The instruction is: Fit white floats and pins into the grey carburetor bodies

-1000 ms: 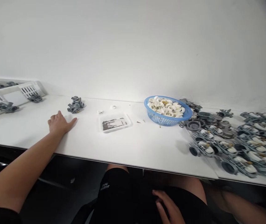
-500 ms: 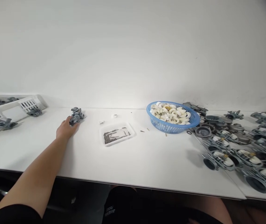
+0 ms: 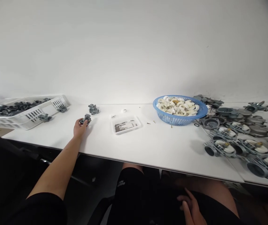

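Observation:
My left hand [image 3: 79, 128] is closed around a grey metal carburetor body [image 3: 87, 119], just above or on the white table. A second carburetor body [image 3: 93, 109] stands just behind it, apart from the fingers. My right hand [image 3: 190, 207] is low over my lap, below the table edge, fingers apart and nothing visible in it. Right of the left hand lies a shallow white tray [image 3: 137, 125] with thin metal pins. Beside this tray are a small white piece [image 3: 123, 111] and a few loose screws [image 3: 148, 123].
A white slotted crate [image 3: 32, 120] full of carburetor bodies stands at the left, with two loose bodies beside it. A blue basket [image 3: 178, 119] holds white plastic floats. Many carburetors with floats [image 3: 224, 146] crowd the right side. A black ring [image 3: 196, 125] lies near the basket.
My left hand has drawn one carburetor body toward me, away from the other behind it. My view has swung left, showing more of the crate. My right hand has come into view more fully.

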A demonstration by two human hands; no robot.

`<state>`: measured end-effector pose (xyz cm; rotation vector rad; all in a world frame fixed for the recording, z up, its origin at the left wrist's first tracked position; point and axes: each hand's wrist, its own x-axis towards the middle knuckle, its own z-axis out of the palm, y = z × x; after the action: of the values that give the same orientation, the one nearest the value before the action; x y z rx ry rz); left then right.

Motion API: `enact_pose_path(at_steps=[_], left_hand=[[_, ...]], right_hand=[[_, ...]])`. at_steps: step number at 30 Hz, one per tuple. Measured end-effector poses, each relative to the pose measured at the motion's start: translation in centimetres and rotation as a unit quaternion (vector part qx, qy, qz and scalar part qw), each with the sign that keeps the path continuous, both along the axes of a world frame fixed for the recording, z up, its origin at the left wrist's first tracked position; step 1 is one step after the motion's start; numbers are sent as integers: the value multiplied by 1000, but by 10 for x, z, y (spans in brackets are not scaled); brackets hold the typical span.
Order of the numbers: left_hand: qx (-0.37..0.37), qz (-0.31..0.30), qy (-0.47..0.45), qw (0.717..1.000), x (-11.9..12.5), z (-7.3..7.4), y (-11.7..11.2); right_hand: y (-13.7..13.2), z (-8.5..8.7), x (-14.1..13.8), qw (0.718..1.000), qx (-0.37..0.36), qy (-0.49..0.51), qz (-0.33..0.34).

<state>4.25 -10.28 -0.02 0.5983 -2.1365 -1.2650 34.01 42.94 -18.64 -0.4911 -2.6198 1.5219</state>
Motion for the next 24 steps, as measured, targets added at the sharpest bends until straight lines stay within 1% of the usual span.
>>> enact_pose_path(at_steps=[4,7,9,12,14,15,17,18,19,21,24], left_hand=[[120,-32,60,990,35,-1,29],[177,-71,75,979,60,2,55],[199,-97,71,973,73,10,72],[210,-155,42,964,85,29,97],[208,-224,-13,952,86,44,116],[203,-268,-56,940,85,51,127],[177,-373,-160,897,77,61,153],[169,-410,-196,875,72,64,167],[163,-438,-220,856,66,65,184],[155,-473,-247,831,55,64,219],[137,-513,-292,795,42,56,272]], right_hand=[[5,-4,-5,996,70,-18,56],[3,-4,-7,992,96,-24,80],[2,-1,-7,990,107,-27,92],[0,4,-5,987,119,-15,107],[-1,6,-4,985,129,-1,115],[-1,7,-4,983,136,2,119],[-3,7,-4,980,150,3,130],[-3,7,-4,978,155,1,136],[-4,8,-4,977,160,-1,142],[-5,9,-3,974,167,-7,150],[-6,11,-2,971,174,-14,160]])
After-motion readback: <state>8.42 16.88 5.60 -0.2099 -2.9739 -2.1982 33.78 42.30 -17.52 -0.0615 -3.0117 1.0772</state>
